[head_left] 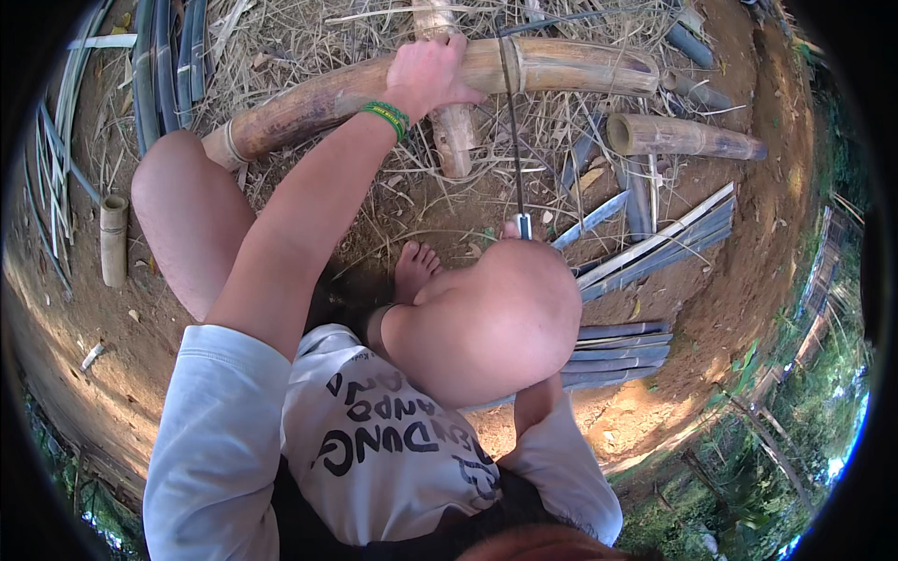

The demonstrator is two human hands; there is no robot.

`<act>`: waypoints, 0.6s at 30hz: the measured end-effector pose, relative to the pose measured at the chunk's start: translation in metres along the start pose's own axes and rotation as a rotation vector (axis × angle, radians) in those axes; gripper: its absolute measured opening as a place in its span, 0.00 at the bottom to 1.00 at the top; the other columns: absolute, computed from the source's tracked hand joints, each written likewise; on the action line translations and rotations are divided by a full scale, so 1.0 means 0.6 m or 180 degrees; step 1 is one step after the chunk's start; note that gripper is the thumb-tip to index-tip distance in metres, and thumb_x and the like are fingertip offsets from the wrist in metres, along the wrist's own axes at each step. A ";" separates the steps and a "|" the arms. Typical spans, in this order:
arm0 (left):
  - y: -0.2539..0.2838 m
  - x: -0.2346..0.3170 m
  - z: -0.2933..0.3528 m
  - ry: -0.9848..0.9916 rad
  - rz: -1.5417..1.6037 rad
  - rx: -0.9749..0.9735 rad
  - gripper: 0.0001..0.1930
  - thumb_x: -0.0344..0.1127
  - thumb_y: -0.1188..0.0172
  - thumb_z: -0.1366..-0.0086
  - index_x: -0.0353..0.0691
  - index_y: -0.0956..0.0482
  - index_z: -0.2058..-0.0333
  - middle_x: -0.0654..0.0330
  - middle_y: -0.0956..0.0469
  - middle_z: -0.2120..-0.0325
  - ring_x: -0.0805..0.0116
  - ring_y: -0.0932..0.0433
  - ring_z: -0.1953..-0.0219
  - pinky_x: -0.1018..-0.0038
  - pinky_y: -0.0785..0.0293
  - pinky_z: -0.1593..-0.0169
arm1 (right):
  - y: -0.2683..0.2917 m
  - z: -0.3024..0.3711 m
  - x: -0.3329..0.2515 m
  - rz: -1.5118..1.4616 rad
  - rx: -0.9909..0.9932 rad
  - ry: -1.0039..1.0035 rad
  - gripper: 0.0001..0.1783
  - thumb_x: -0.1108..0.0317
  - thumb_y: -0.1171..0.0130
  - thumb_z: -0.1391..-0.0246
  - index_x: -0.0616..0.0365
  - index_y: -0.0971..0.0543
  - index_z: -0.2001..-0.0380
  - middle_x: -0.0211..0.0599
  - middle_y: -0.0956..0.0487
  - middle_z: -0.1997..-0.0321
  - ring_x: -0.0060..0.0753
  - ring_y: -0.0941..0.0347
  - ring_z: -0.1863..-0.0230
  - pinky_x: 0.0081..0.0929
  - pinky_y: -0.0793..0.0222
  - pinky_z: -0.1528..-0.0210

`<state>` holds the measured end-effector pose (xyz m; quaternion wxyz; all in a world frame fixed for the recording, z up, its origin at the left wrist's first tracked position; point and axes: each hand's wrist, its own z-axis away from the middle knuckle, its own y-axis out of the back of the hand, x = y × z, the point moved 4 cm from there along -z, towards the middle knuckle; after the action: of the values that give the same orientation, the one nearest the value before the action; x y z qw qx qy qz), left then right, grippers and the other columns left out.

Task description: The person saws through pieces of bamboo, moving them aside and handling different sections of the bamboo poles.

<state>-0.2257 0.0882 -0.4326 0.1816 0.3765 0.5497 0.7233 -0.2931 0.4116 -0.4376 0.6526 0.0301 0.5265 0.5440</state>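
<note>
The person's left hand is on the thick bamboo pole, at about the middle of its length. Its fingers are bent over the far side of the pole and the thumb is stretched along the near side, so the hand is holding it from above. The pole lies near the ground, in front of the knees, across a shorter log; its left end is just beside the left knee.

A saw, as it seems, with a long and thin dark blade, crosses over the pole at the right of the left hand, close to a ring of the bamboo. Of the right hand only a small part shows near the pale handle; the right knee hides the rest, so I cannot tell how these fingers are closed.

In my judgement, the step in hand is the cutting of the pole at this place, and I see no finished cut there. The next move would call for 2 things: a firm left hand, which does not let the pole roll on the log, and a straight stroke of the blade, with the left thumb kept well away from it.
</note>
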 end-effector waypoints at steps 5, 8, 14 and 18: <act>0.006 0.002 -0.011 0.0005 -0.0025 0.0027 0.47 0.73 0.28 0.53 0.36 0.23 0.48 0.47 0.15 0.58 0.51 0.12 0.58 0.60 0.15 0.52 | -0.040 -0.144 -0.173 0.0194 0.0102 0.0910 0.33 0.44 0.39 0.36 0.72 0.19 0.74 0.62 0.23 0.79 0.60 0.22 0.74 0.51 0.30 0.67; 0.001 -0.006 -0.012 0.0020 -0.0036 -0.0114 0.48 0.73 0.28 0.54 0.36 0.23 0.47 0.47 0.14 0.60 0.50 0.12 0.60 0.60 0.15 0.53 | -0.039 -0.154 -0.212 0.0258 0.0123 0.0816 0.33 0.45 0.40 0.35 0.72 0.19 0.74 0.64 0.22 0.78 0.70 0.21 0.70 0.52 0.29 0.65; -0.001 -0.018 -0.016 -0.0018 -0.0024 -0.0041 0.47 0.74 0.29 0.54 0.37 0.22 0.49 0.47 0.14 0.62 0.51 0.12 0.59 0.60 0.15 0.53 | 0.002 -0.007 -0.039 0.0278 -0.0087 0.0062 0.32 0.44 0.37 0.38 0.70 0.18 0.73 0.61 0.21 0.78 0.61 0.19 0.71 0.52 0.28 0.65; -0.002 -0.013 -0.021 0.0046 -0.0063 -0.0122 0.48 0.75 0.29 0.55 0.36 0.21 0.49 0.48 0.13 0.63 0.52 0.12 0.60 0.60 0.15 0.54 | -0.020 -0.085 -0.124 0.0480 0.0064 0.0413 0.34 0.43 0.39 0.37 0.72 0.17 0.71 0.66 0.21 0.76 0.67 0.19 0.68 0.54 0.28 0.62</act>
<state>-0.2301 0.0751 -0.4376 0.1920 0.3622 0.5408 0.7345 -0.3106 0.3244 -0.4187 0.5739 0.0409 0.5694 0.5871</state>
